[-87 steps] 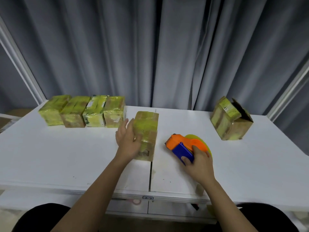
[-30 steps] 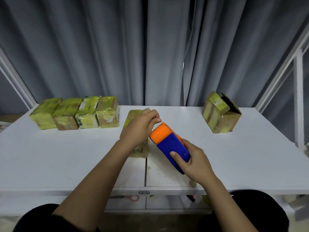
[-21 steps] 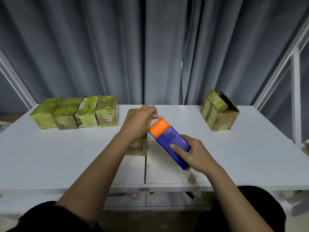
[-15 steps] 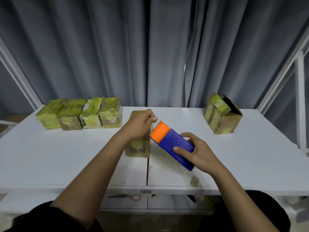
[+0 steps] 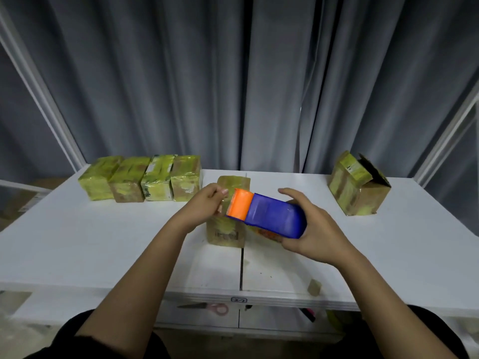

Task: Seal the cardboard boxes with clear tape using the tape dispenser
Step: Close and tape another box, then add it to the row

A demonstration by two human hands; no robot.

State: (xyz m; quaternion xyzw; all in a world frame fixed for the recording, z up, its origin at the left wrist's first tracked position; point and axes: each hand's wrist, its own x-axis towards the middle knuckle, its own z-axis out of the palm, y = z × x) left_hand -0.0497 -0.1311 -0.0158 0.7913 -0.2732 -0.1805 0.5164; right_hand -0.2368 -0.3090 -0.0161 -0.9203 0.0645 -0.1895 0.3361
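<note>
Right above the box (image 5: 228, 229), left hand (image 5: 204, 206) pinches tape at the dispenser's (image 5: 269, 216) orange end; right hand (image 5: 313, 231) grasps its body.

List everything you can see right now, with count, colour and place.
taped boxes: four, yellow-green over brown, in a row at the table's back left.
middle box: one, brown with yellowish tape, table centre, below the hands.
open box: one, brown and yellow-green, flaps up, back right.
tape dispenser: one, blue body with orange front, held above the middle box.
table: one, white.
scissors: one pair, pink handles, on the shelf under the table.
curtain: grey, behind the table.
left hand: fingertips pinched at the dispenser's orange end.
right hand: grip round the dispenser's blue body.
</note>
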